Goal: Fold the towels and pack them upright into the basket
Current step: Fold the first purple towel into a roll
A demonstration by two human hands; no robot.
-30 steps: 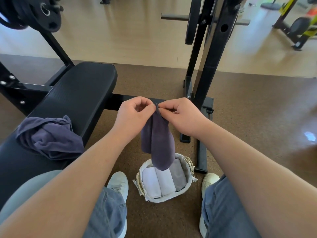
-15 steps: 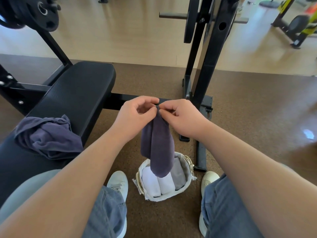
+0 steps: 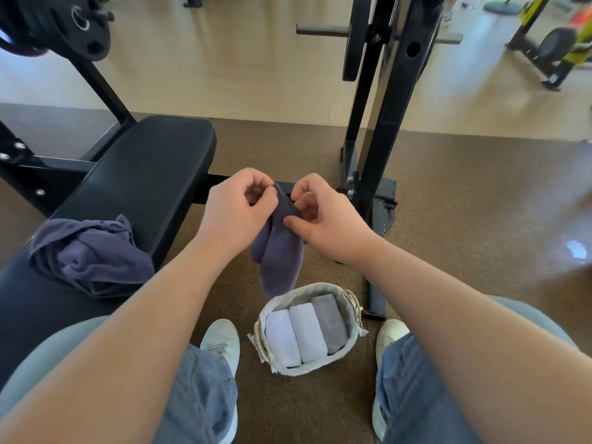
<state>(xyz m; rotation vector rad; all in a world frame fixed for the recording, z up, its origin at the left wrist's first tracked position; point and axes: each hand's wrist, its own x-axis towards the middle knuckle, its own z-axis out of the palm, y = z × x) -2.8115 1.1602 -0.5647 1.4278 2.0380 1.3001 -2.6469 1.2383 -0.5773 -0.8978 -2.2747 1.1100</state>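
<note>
a dark purple towel [image 3: 278, 251] hangs from a person's two hands, folded into a narrow strip. its long axis runs near vertical, slightly tilted, and its loose lower end points down at the basket [image 3: 307, 368], ending just above the far rim. the left hand [image 3: 237, 213] pinches the top edge between thumb and curled fingers. the right hand [image 3: 323, 216] pinches the cloth a little lower on its right side.

the basket, lined in pale cloth, stands on the brown floor [image 3: 464, 203] between two white shoes [image 3: 221, 344]. it holds three folded towels upright side by side: two white towels [image 3: 282, 338] and a grey towel [image 3: 330, 322] at right.

a second purple towel [image 3: 89, 261] lies crumpled on the black bench [image 3: 137, 174] at left, well apart from the basket. a black rack upright [image 3: 387, 129] rises just beyond the right hand, and its floor foot runs close beside the basket's right side. a weight plate [image 3: 64, 27] hangs at top left.
</note>
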